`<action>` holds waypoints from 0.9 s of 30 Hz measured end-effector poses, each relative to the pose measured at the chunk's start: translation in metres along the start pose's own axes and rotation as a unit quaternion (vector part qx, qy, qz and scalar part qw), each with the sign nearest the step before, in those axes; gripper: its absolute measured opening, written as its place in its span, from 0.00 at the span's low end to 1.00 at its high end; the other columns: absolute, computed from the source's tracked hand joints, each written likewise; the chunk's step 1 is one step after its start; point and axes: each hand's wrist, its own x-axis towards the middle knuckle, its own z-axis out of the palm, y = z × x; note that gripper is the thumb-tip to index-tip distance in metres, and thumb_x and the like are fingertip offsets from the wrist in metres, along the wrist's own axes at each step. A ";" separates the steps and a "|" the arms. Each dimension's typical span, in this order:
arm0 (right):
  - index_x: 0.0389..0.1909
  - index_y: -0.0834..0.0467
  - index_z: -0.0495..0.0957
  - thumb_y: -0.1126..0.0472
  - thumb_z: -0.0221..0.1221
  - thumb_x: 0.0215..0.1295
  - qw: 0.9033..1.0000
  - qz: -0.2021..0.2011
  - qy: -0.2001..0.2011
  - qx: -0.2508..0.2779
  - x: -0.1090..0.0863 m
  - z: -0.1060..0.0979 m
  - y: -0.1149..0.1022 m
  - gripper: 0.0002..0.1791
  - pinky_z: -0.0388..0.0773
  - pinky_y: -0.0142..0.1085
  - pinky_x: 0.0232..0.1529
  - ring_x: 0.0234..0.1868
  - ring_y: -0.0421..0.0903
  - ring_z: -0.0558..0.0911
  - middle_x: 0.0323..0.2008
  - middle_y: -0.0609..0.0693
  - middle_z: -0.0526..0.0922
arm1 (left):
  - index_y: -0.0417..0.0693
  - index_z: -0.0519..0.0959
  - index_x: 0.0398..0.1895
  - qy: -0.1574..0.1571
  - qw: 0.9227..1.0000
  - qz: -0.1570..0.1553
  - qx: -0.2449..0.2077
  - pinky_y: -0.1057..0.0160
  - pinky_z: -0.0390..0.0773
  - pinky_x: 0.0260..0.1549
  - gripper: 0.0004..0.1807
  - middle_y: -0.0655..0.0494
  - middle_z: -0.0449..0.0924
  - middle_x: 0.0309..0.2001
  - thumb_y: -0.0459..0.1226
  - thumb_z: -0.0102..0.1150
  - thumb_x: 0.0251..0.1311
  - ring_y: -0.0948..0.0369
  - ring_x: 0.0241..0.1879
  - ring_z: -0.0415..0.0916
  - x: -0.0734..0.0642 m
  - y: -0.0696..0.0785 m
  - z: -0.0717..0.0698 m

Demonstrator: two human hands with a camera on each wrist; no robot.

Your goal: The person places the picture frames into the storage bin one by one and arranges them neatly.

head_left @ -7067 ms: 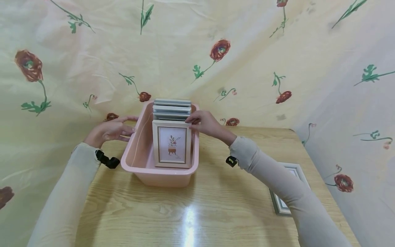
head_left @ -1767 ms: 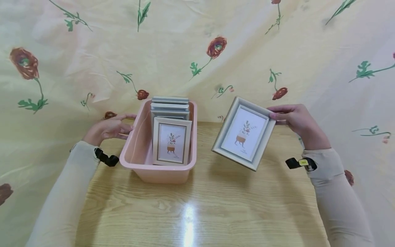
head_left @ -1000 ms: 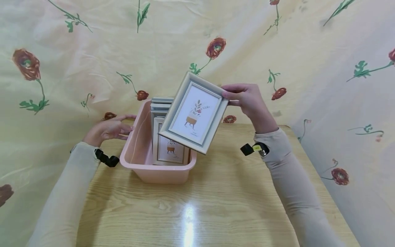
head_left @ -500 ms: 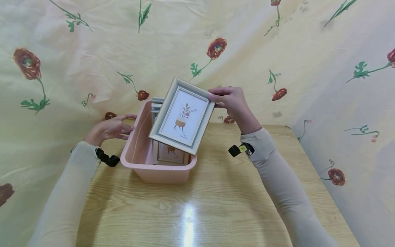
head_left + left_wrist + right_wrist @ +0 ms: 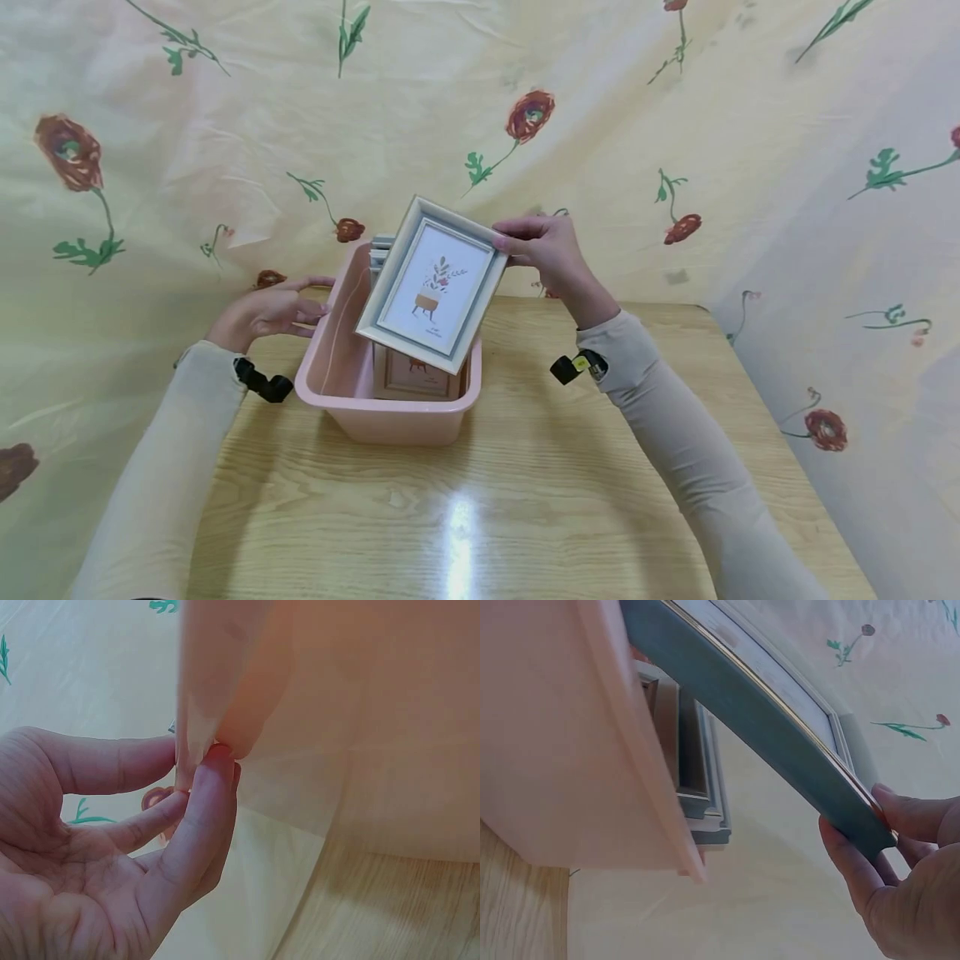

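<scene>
My right hand (image 5: 546, 252) pinches the upper right edge of a picture frame (image 5: 435, 283) with a potted-plant print. Tilted, it hangs above the pink plastic basin (image 5: 393, 423). In the right wrist view, the thumb and fingers (image 5: 847, 859) grip the frame's dark blue-grey side (image 5: 780, 750). Below it, another picture frame (image 5: 397, 383) leans inside the basin, its upper part hidden. Behind stand several more picture frames (image 5: 381, 250), mostly covered. My left hand (image 5: 273, 317) holds the basin's left rim; in the left wrist view its fingers (image 5: 210, 802) pinch the rim (image 5: 199, 712).
The basin stands on a wood-grain table (image 5: 525, 492), near its back edge. A flower-patterned cloth (image 5: 600, 125) covers the wall behind and both sides. Black camera straps (image 5: 262, 383) sit on both wrists.
The picture frame that lay at the table's right has been lifted and carried left over the basin in my right hand, lowering slightly in the last half second. The left hand stays on the rim.
</scene>
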 end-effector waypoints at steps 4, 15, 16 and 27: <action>0.50 0.71 0.83 0.69 0.67 0.64 1.000 -0.003 -0.013 -0.005 0.001 0.006 0.007 0.15 0.88 0.38 0.41 0.35 0.45 0.89 0.40 0.54 0.88 | 0.49 0.39 0.83 0.001 1.000 0.001 0.000 0.61 0.81 0.51 0.41 0.40 0.59 0.73 0.36 0.50 0.76 0.67 0.48 0.79 -0.001 0.001 0.000; 0.52 0.70 0.83 0.69 0.67 0.64 0.994 -0.018 -0.086 -0.063 -0.002 0.020 0.025 0.16 0.88 0.38 0.42 0.39 0.44 0.87 0.48 0.60 0.87 | 0.50 0.41 0.83 0.006 1.000 -0.001 -0.008 0.60 0.81 0.52 0.41 0.46 0.66 0.67 0.35 0.52 0.75 0.66 0.48 0.79 -0.002 0.001 0.001; 0.51 0.70 0.83 0.69 0.67 0.64 0.993 -0.020 -0.092 -0.067 -0.002 0.022 0.027 0.16 0.88 0.38 0.42 0.39 0.43 0.87 0.48 0.61 0.87 | 0.50 0.42 0.83 0.006 1.000 -0.001 -0.009 0.60 0.81 0.52 0.41 0.47 0.66 0.67 0.35 0.52 0.74 0.66 0.48 0.79 -0.002 0.001 0.000; 0.45 0.69 0.85 0.71 0.67 0.62 0.981 -0.038 -0.126 -0.140 -0.007 0.038 0.038 0.11 0.84 0.31 0.38 0.37 0.43 0.84 0.44 0.64 0.86 | 0.49 0.41 0.83 0.004 1.000 0.003 -0.004 0.61 0.81 0.51 0.41 0.48 0.67 0.65 0.35 0.51 0.75 0.66 0.48 0.79 0.000 -0.001 -0.001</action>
